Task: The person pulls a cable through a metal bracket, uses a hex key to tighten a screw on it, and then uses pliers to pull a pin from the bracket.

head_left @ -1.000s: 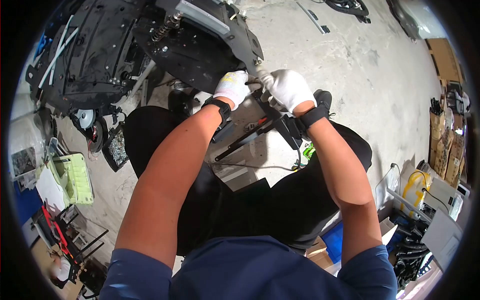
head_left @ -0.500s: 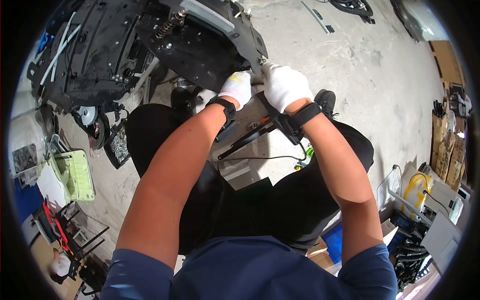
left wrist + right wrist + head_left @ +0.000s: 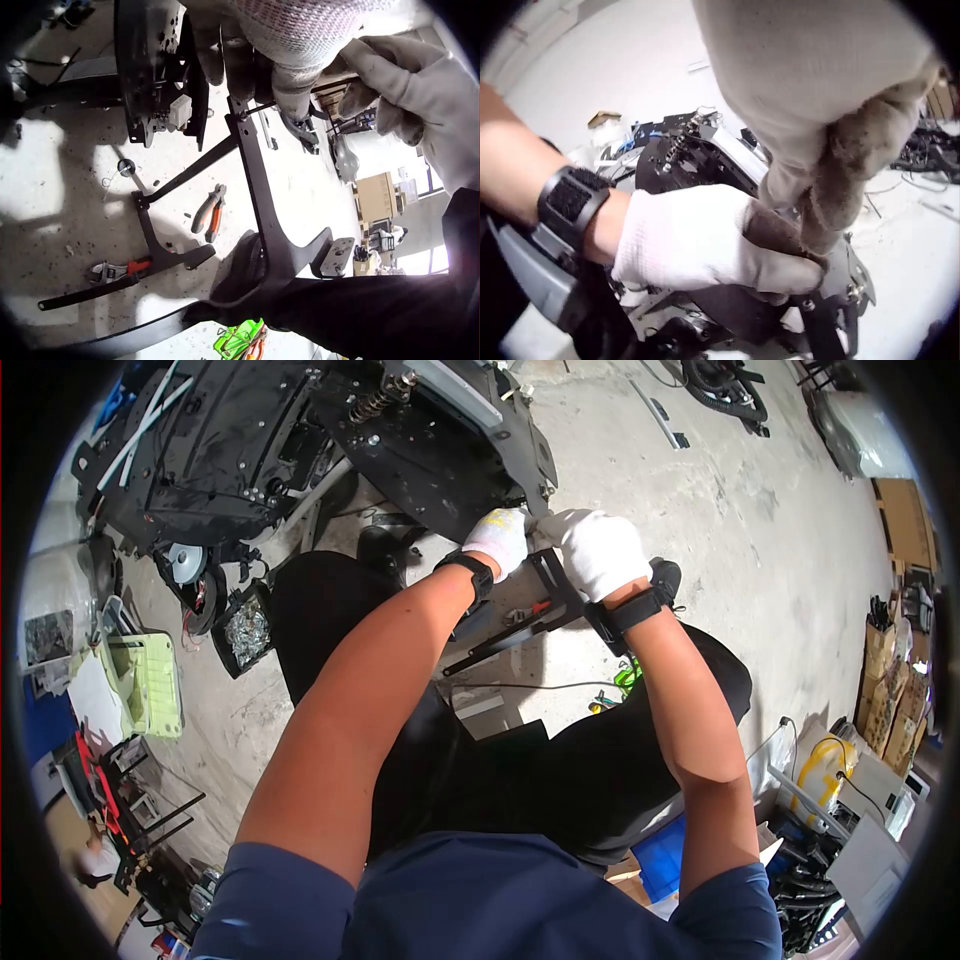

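Both hands wear white work gloves with greyed fingers and meet below a large black vehicle chassis (image 3: 430, 465). The left hand (image 3: 497, 542) grips the upper end of a black metal bracket (image 3: 259, 187), its fingers around the end beside a bolt. Close on its right, the right hand (image 3: 603, 555) has curled fingers that pinch a thin dark rod (image 3: 327, 88) reaching toward that bolt in the left wrist view. In the right wrist view the two hands' fingertips overlap above a black bar (image 3: 821, 326). The rod's far end lies hidden in the right glove.
Pliers (image 3: 210, 212) and a red-handled adjustable wrench (image 3: 112, 271) lie on the concrete floor under the bracket. A green item (image 3: 238, 340) is near the knee. At left are a tray of small metal parts (image 3: 247, 630) and a pale green crate (image 3: 145, 685); cardboard boxes (image 3: 890, 690) stand at right.
The head view has swung, sliding the scene right. The right hand has turned at the wrist, so its fingers no longer show there. The left hand stays at the chassis edge.
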### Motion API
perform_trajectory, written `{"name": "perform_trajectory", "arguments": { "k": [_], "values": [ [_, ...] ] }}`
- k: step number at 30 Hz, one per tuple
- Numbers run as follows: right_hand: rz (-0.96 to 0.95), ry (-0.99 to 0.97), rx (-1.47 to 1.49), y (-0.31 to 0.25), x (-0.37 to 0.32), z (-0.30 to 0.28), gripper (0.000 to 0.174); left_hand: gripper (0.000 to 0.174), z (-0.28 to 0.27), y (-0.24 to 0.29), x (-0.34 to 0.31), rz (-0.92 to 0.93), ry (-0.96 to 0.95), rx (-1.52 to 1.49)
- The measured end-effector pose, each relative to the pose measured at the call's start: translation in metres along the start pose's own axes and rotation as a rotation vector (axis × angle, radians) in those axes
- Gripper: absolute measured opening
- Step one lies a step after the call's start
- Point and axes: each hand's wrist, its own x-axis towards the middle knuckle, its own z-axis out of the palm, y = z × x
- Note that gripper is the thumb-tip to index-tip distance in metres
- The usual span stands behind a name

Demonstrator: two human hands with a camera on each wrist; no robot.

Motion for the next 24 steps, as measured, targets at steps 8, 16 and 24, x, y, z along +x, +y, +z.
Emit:
{"name": "perform_trajectory", "arguments": {
  "k": [8, 16, 24],
  "values": [
    [0.224, -0.039, 0.628, 0.003, 0.001, 0.005, 0.041, 0.025, 0.053, -0.069, 0.041, 0.029, 0.057, -0.262],
    [0.595, -0.489, 0.914, -0.012, 0.014, -0.014, 0.061, 0.022, 0.013, -0.017, 0.010, 0.001, 0.053, 0.074],
    [0.619, -0.430, 0.957, -0.012, 0.017, -0.002, 0.056, 0.022, 0.026, -0.034, 0.021, -0.051, 0.110, 0.122]
  ]
}}
